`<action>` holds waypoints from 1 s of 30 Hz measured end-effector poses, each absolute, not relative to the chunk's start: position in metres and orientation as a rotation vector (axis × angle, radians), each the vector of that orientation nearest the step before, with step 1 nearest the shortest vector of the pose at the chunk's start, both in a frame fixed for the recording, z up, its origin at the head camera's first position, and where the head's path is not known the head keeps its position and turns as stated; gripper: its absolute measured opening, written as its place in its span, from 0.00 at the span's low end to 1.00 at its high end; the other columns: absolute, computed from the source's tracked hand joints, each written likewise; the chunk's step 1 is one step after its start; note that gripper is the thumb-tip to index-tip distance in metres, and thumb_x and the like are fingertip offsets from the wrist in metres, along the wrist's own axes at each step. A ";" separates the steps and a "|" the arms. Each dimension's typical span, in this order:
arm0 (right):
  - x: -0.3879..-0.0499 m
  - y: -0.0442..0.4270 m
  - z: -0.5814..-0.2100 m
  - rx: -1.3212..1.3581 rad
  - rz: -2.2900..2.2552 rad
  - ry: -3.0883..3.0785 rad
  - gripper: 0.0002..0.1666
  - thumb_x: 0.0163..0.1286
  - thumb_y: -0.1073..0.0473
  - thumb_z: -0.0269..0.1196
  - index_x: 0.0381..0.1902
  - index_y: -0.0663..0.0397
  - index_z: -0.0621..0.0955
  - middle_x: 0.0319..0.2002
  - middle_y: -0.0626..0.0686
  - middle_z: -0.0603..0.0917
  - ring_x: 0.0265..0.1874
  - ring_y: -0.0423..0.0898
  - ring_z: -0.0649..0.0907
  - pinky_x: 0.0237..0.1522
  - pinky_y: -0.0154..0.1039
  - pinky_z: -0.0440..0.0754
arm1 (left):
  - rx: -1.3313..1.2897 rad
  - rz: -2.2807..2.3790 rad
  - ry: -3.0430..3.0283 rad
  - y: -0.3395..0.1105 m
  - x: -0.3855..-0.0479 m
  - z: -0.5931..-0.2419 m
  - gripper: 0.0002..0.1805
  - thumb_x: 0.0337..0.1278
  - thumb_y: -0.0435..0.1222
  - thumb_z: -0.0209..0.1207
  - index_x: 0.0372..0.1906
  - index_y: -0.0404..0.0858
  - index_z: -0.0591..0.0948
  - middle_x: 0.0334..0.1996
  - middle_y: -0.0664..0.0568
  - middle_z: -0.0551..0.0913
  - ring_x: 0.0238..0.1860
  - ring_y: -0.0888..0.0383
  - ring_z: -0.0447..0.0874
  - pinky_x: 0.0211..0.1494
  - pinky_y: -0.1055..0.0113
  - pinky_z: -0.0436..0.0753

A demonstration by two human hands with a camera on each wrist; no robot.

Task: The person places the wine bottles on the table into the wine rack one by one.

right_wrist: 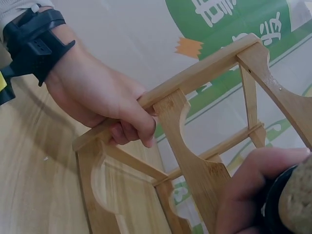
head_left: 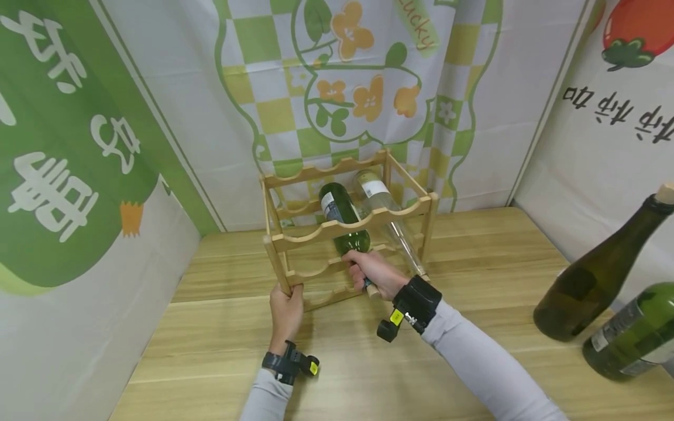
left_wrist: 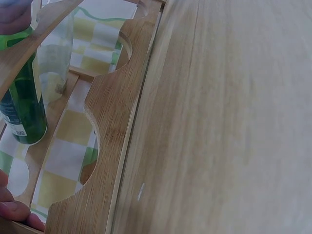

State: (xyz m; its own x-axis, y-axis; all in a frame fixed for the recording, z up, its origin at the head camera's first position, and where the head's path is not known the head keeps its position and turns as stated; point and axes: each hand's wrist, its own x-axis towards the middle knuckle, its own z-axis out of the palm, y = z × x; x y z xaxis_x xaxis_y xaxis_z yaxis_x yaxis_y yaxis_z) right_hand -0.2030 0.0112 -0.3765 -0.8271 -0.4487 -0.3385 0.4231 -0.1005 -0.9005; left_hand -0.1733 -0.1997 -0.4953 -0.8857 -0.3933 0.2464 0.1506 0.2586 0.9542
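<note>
A wooden wine rack stands on the table. My left hand grips its front left post low down; the right wrist view shows that hand with its fingers curled round the post. My right hand holds the neck of a green wine bottle, whose cork pokes out past the fingers. That bottle lies tilted in the rack, base to the back, neck toward me. Right beside it a clear bottle also lies in the rack, its corked neck jutting out at the front.
On the right of the table stand a dark corked bottle and a green labelled bottle, partly cut off by the frame edge. A printed curtain hangs close behind the rack, and cloth walls flank the table.
</note>
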 end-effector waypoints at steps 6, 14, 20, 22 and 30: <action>-0.210 0.006 -0.373 -0.019 -1.994 1.572 0.13 0.80 0.60 0.53 0.31 0.51 0.67 0.18 0.39 0.64 0.14 0.31 0.63 0.18 0.25 0.64 | 0.218 -1.678 -2.090 -0.199 -0.173 -0.494 0.19 0.74 0.31 0.54 0.23 0.42 0.66 0.15 0.59 0.61 0.15 0.64 0.57 0.18 0.71 0.58; -0.217 0.003 -0.371 0.015 -1.987 1.614 0.14 0.79 0.60 0.56 0.29 0.53 0.69 0.17 0.40 0.65 0.14 0.31 0.64 0.18 0.25 0.65 | 0.229 -1.665 -2.093 -0.199 -0.172 -0.493 0.18 0.73 0.30 0.55 0.23 0.43 0.66 0.16 0.58 0.61 0.15 0.64 0.57 0.19 0.71 0.58; -0.221 0.000 -0.370 -0.024 -1.936 1.732 0.15 0.78 0.58 0.57 0.29 0.53 0.70 0.17 0.40 0.67 0.15 0.32 0.66 0.19 0.26 0.67 | 0.234 -1.663 -2.083 -0.198 -0.172 -0.494 0.20 0.72 0.30 0.55 0.22 0.43 0.65 0.15 0.59 0.60 0.15 0.64 0.57 0.18 0.71 0.57; -0.222 0.000 -0.370 -0.018 -1.932 1.751 0.15 0.78 0.58 0.57 0.29 0.53 0.70 0.17 0.41 0.67 0.15 0.32 0.66 0.19 0.26 0.67 | 0.240 -1.657 -2.090 -0.198 -0.173 -0.494 0.19 0.72 0.30 0.55 0.22 0.43 0.65 0.15 0.60 0.60 0.14 0.64 0.57 0.18 0.71 0.57; -0.225 -0.004 -0.368 0.018 -1.927 1.782 0.15 0.78 0.59 0.56 0.27 0.53 0.70 0.18 0.42 0.67 0.15 0.33 0.66 0.18 0.26 0.67 | 0.249 -1.633 -2.109 -0.198 -0.172 -0.492 0.19 0.72 0.31 0.55 0.22 0.43 0.65 0.16 0.58 0.61 0.16 0.64 0.58 0.20 0.70 0.58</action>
State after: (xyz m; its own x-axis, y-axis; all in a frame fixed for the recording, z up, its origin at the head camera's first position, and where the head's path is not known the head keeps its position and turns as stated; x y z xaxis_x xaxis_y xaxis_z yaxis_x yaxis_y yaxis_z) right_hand -0.2248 -0.0038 -0.3681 -0.8693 -0.3541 -0.3450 0.3717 -0.0079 -0.9283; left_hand -0.1722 -0.1981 -0.4925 -0.8784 -0.4107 0.2444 0.1338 0.2796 0.9508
